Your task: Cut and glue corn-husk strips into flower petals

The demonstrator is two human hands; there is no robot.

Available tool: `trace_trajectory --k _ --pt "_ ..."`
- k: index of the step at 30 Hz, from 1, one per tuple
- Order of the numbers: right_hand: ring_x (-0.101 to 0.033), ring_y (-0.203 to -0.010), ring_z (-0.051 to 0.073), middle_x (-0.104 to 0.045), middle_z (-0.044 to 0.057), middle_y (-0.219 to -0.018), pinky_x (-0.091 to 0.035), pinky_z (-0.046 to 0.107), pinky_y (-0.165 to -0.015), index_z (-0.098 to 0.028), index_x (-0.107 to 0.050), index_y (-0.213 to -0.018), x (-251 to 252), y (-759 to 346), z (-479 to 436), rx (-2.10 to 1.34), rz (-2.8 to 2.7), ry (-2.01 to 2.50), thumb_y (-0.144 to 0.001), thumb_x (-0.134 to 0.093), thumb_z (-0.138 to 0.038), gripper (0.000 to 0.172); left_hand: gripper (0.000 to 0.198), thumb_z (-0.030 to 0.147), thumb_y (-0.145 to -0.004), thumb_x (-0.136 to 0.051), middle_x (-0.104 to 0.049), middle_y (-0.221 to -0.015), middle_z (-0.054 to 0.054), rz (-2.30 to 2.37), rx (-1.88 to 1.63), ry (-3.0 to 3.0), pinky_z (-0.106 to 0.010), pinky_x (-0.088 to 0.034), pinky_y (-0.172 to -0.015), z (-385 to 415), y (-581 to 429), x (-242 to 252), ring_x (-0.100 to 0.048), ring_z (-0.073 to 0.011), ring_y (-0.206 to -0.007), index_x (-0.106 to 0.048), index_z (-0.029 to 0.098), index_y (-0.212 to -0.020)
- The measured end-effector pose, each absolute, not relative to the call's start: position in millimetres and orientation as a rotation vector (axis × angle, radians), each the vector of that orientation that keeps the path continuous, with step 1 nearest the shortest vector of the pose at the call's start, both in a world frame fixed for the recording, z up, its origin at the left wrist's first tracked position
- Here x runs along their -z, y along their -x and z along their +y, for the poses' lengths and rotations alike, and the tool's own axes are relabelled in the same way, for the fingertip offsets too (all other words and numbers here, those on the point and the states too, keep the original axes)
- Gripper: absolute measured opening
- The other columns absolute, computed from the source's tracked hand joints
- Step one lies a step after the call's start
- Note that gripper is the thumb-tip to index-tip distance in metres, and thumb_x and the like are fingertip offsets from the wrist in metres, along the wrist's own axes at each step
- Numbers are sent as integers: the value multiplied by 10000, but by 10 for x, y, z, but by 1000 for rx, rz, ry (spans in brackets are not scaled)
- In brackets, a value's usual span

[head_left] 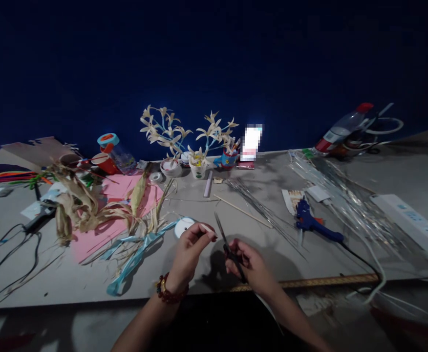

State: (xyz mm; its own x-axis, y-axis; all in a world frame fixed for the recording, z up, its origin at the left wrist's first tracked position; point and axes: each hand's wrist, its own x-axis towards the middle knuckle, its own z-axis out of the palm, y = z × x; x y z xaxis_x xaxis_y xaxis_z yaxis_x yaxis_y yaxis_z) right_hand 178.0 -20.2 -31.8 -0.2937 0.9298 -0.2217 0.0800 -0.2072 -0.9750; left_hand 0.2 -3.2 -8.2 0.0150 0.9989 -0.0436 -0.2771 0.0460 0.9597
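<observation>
My right hand (249,261) is closed round a pair of scissors (220,227), whose blades point up and away from me. Just left of the blades, my left hand (190,249) is closed in a pinch. What lies between its fingertips is too small and dim to make out. A round white disc (180,228) lies on the table, partly covered by my left hand. Light-blue ribbon (135,261) and thin dry strips spread to the left of that hand. Beyond my hands, a thin wooden stick (243,211) lies aslant.
Pale husk flowers (170,139) stand in a small white pot (198,170) at the back. Dried corn husks (85,208) cover pink paper (85,244) on the left. On the right are metal wires (261,208), a blue glue gun (314,222) and a power strip (412,220).
</observation>
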Motion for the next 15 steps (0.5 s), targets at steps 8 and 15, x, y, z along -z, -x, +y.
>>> trace_trajectory --k 8,15 --pt "-465 -545 109 -456 -83 -586 -377 226 -545 -227 -442 -727 291 -1788 -204 -1745 -1407 1276 -736 -746 -491 403 153 255 -866 -700 -625 -743 -10 1021 -1276 -1013 -253 -437 -747 -32 50 68 -549 -147 -744 -642 174 -751" --pt "-473 -546 110 -530 -55 -594 -368 237 -554 -217 -489 -768 285 -1740 -239 -1764 -1339 1231 -730 -745 -625 484 146 261 -864 -698 -608 -772 -11 1041 -1398 -937 -261 -443 -769 -38 -20 99 -548 -148 -765 -650 173 -758"
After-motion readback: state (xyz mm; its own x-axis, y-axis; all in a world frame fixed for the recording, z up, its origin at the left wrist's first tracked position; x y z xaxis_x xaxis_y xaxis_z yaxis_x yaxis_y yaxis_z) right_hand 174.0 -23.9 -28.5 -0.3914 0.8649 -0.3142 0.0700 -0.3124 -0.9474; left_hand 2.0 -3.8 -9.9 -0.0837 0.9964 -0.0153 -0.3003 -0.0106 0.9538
